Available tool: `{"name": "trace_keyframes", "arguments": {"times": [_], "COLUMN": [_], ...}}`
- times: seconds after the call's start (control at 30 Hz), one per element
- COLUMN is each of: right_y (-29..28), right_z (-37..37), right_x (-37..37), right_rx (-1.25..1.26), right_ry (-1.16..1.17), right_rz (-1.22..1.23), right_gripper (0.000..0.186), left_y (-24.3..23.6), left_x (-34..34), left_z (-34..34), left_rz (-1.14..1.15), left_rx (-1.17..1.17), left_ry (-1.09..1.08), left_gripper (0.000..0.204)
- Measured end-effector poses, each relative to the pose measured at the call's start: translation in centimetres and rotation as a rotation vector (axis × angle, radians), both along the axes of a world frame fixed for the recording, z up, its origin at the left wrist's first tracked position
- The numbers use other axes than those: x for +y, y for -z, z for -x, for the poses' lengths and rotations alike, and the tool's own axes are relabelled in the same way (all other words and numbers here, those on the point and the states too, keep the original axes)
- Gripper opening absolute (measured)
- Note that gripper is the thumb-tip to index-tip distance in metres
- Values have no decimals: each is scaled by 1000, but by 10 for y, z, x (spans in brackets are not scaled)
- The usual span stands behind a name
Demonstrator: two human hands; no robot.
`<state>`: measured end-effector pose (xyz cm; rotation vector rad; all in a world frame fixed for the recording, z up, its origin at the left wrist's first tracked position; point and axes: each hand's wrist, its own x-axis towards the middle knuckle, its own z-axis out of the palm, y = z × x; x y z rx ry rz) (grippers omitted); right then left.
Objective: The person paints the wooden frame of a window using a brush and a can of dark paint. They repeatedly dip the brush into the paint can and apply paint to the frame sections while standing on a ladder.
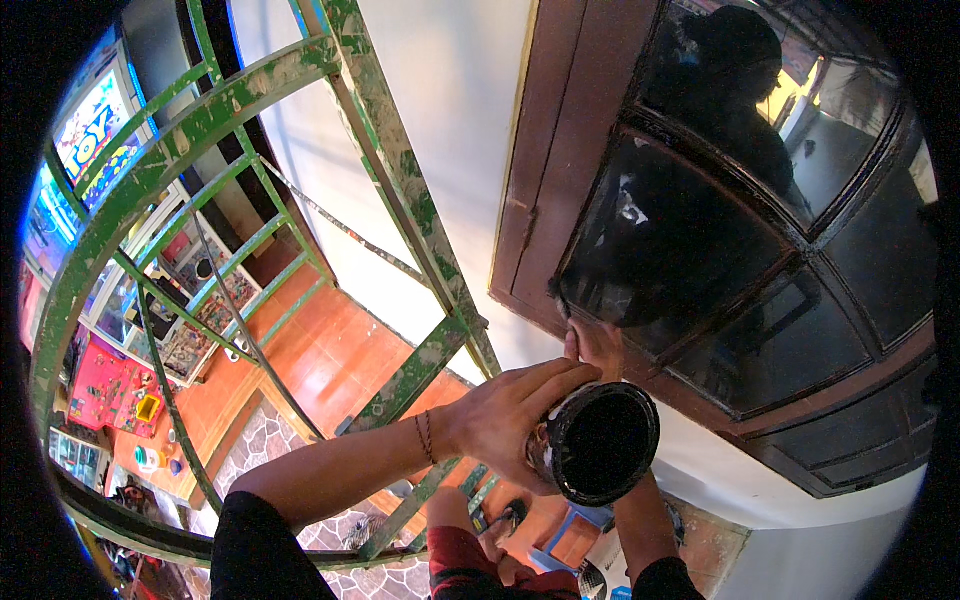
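My left hand grips a round can from its left side. The can's rim is smeared with dark paint, and its inside looks black. Beyond the can, my right hand pinches a small paintbrush, its dark tip against the lower left corner of a window pane. The brush's handle is mostly hidden by the fingers. That pane belongs to a brown wooden frame with dark, glossy-looking bars between dark reflecting glass.
A green, paint-spattered metal scaffold curves around my left. Beside the frame stands a white wall. Far below lie an orange tiled floor, a blue stool and sandals. Red-and-black cloth shows below my left arm.
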<state>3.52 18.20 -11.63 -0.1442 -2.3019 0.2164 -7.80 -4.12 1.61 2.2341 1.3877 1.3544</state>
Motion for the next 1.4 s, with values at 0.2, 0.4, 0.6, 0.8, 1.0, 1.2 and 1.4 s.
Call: {"name": "trace_keyframes", "arguments": {"times": [0.2, 0.4, 0.6, 0.8, 1.0, 1.2, 1.4], "right_y": [-3, 12, 16, 28, -20, -115, -222], "right_z": [-3, -3, -1, 0, -13, -91, -161], "right_x": [1, -1, -2, 5, -7, -28, -49], "right_rx": [-104, -73, 77, -230, -146, 235, 580], "right_ry": [192, 83, 210, 88, 47, 299, 40], "right_rz": [94, -10, 130, 89, 140, 547, 319], "right_gripper": [51, 49, 45, 54, 49, 18, 23], "left_y": [-1, -1, -2, -2, 1, -5, -10], "left_x": [1, 2, 1, 1, 2, -1, 1], "left_z": [0, 0, 0, 0, 0, 2, -1], "left_rz": [8, -3, -4, 5, 3, 73, 59], "left_rx": [-18, -44, -19, -25, -24, -61, -75], "left_ry": [12, 23, 20, 25, 2, -42, -80], "left_gripper": [118, 117, 117, 116, 116, 116, 116]}}
